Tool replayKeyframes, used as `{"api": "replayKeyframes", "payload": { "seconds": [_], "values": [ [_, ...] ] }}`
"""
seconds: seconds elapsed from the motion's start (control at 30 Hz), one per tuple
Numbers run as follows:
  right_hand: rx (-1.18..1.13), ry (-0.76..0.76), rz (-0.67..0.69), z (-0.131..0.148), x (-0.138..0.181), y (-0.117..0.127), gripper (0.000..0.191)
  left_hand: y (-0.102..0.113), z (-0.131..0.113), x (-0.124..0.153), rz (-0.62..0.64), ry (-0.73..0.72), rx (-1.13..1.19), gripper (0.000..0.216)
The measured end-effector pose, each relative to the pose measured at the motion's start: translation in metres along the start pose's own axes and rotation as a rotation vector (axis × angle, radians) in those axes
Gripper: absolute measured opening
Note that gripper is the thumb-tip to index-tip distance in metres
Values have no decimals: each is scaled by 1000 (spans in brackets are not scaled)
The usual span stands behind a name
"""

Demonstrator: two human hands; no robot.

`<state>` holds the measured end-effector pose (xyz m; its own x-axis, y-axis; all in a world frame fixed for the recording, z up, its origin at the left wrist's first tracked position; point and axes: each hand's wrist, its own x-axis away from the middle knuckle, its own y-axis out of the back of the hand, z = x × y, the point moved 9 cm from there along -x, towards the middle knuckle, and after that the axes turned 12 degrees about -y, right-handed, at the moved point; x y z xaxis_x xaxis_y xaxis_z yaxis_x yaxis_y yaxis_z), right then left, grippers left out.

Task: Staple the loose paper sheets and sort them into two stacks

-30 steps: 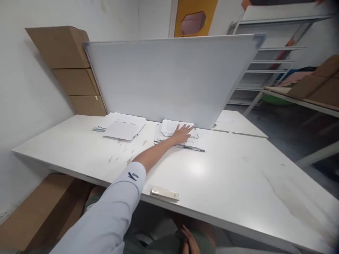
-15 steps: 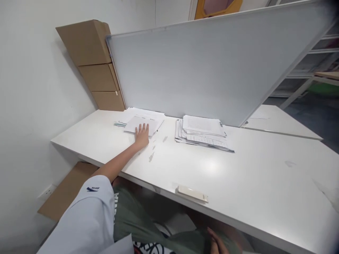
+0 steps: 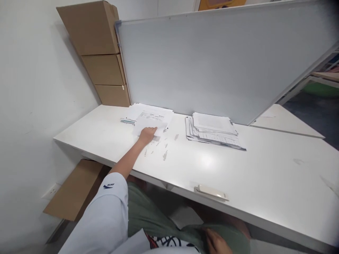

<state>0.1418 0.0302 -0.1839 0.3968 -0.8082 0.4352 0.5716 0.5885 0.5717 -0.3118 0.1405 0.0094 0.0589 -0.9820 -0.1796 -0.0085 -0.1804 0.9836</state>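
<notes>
My left hand (image 3: 147,135) reaches over the desk to a printed sheet of paper (image 3: 148,121). Its fingers are curled closed at the sheet's near edge; the thumb is hidden. Beneath and behind that sheet lie more white papers (image 3: 167,112), and a small bundle of thin bluish-edged items (image 3: 128,121) sits just left of them. My right hand (image 3: 217,242) rests low on my lap against the green shorts, fingers stretched out and partly cut off by the frame, with nothing visible in it.
A second paper stack (image 3: 215,127) lies right of the sheet. Behind stands a large white board (image 3: 206,67), with stacked cardboard boxes (image 3: 102,70) at its left. A beige flat object (image 3: 211,192) lies at the desk's (image 3: 267,169) front edge. Below left is another cardboard box (image 3: 76,190).
My left hand has gone from lying flat with spread fingers on the sheet to curled fingers at its near edge. The view has shifted slightly. My right hand stays on the lap.
</notes>
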Motion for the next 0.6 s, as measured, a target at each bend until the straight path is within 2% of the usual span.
{"api": "replayKeyframes", "payload": {
  "seconds": [0.1,0.17,0.23,0.27,0.33,0.4,0.47,0.5,0.6],
  "values": [
    [-90,106,-9,63,13,0,28,3,-17,41,-15,25,40,51],
    [-151,277,21,135,22,-1,37,4,-34,80,-20,33,71,50],
    [-79,542,83,228,24,-7,39,3,-56,121,-26,20,104,50],
    [-22,650,85,274,18,-9,40,5,-69,139,-53,-8,129,50],
    [113,753,-24,360,-17,-4,42,8,-95,172,-90,-99,158,56],
    [359,744,-140,428,-72,-5,45,13,-109,200,-144,-141,135,62],
    [706,603,-191,467,-132,-12,58,21,-108,230,-231,-99,75,63],
    [768,566,-185,479,-154,-13,61,24,-104,247,-276,-65,49,63],
    [891,526,-135,492,-189,-19,46,22,-86,301,-380,32,37,66]
  ]
}}
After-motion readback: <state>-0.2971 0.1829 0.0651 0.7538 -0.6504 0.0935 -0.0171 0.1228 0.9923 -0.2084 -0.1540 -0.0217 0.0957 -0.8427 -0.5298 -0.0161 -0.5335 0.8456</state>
